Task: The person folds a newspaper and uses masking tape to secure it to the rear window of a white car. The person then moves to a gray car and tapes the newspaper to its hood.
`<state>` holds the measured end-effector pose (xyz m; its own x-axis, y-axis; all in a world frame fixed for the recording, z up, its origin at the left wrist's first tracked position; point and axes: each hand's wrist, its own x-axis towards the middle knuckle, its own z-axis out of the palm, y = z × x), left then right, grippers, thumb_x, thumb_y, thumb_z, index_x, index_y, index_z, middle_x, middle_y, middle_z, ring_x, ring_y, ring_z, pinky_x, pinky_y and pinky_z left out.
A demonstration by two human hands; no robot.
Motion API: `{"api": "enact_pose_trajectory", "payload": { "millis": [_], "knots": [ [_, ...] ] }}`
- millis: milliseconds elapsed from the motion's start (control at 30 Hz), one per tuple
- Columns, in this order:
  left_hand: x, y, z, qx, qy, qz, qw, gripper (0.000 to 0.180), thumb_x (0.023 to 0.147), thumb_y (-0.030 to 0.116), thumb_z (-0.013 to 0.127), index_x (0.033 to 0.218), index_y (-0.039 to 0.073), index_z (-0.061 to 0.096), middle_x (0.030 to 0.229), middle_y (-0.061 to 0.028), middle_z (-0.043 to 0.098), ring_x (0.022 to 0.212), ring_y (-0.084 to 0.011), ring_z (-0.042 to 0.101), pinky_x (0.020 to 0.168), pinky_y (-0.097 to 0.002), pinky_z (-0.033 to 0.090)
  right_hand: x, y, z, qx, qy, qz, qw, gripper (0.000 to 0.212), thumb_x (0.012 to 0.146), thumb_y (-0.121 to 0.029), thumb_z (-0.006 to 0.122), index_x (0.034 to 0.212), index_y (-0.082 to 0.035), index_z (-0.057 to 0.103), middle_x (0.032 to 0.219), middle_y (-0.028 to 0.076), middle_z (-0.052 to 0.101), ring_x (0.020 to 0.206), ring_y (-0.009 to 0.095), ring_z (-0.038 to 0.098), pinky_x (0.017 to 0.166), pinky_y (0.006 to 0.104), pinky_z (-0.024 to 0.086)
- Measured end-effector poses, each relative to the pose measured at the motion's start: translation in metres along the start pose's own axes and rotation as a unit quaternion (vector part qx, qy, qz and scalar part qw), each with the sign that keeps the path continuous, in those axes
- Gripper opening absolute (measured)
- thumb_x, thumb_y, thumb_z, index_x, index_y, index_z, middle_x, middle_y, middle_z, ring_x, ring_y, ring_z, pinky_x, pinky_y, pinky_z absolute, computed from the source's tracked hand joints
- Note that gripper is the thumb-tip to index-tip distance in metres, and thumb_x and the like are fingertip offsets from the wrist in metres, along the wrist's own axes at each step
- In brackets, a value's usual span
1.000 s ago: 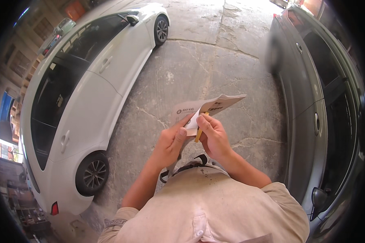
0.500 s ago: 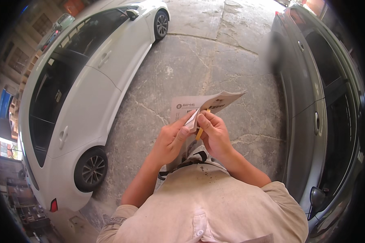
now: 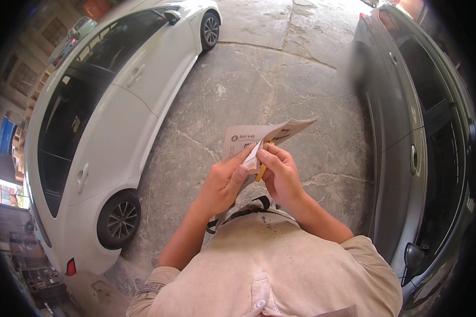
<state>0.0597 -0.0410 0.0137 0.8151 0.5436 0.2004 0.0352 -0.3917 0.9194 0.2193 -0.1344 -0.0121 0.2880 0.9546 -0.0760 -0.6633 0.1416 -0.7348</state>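
Observation:
A folded sheet of newspaper [image 3: 239, 135] is held in front of my waist, its far edge fanned out toward the upper right. My left hand [image 3: 225, 182] is closed on its near, folded edge, thumb on top. Opposite it, my right hand [image 3: 281, 171] pinches the same fold between thumb and index finger. A thin yellow strip [image 3: 261, 173] passes by the right hand's fingers, against the paper; its kind cannot be made out. The right hand's lower fingers are curled beneath and partly hidden.
On the left stands a white car [image 3: 124, 113]. A dark grey car [image 3: 396, 127] is parked on the right, its side mirror [image 3: 415, 258] near my right elbow. Between them runs a cracked concrete floor [image 3: 312, 84]. Clutter and shelving line the far left.
The newspaper has shifted slightly, and its upper right corner sits a little lower and further left. My right thumb and fingers have moved a little on the fold. Both hands keep hold.

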Motion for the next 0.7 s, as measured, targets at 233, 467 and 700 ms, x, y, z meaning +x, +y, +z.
{"api": "enact_pose_trajectory", "payload": {
  "millis": [233,467,700],
  "knots": [
    [0.0,-0.001,0.001,0.008,0.005,0.023,1.0,0.056,0.113,0.039,0.044,0.15,-0.002,0.053,0.119,-0.0271,0.07,0.107,-0.0337,0.072,0.092,-0.0394,0.055,-0.001,0.0,-0.001,0.008,-0.005,0.006,1.0,0.017,0.102,-0.019,0.064,0.108,-0.003,0.067,0.095,0.002,0.068,0.082,0.007,0.06,0.07,0.0245,0.047],
    [-0.002,-0.013,0.007,-0.124,0.022,-0.032,0.992,0.045,0.113,0.026,0.045,0.147,-0.001,0.057,0.121,-0.0154,0.072,0.111,-0.0186,0.065,0.098,-0.0355,0.052,-0.001,0.002,0.006,0.012,0.006,-0.008,1.0,0.02,0.103,-0.021,0.066,0.11,-0.002,0.068,0.099,0.003,0.07,0.087,0.007,0.063,0.076,0.0239,0.05],
    [0.0,-0.014,0.01,-0.159,0.043,-0.06,0.984,0.04,0.113,0.019,0.045,0.145,0.0,0.06,0.123,-0.0077,0.07,0.114,-0.0146,0.062,0.101,-0.0311,0.05,0.001,0.005,0.003,-0.068,-0.009,-0.028,0.997,0.024,0.102,-0.025,0.07,0.109,-0.003,0.069,0.096,0.0,0.07,0.087,0.006,0.063,0.078,0.0233,0.05]
  ]
}}
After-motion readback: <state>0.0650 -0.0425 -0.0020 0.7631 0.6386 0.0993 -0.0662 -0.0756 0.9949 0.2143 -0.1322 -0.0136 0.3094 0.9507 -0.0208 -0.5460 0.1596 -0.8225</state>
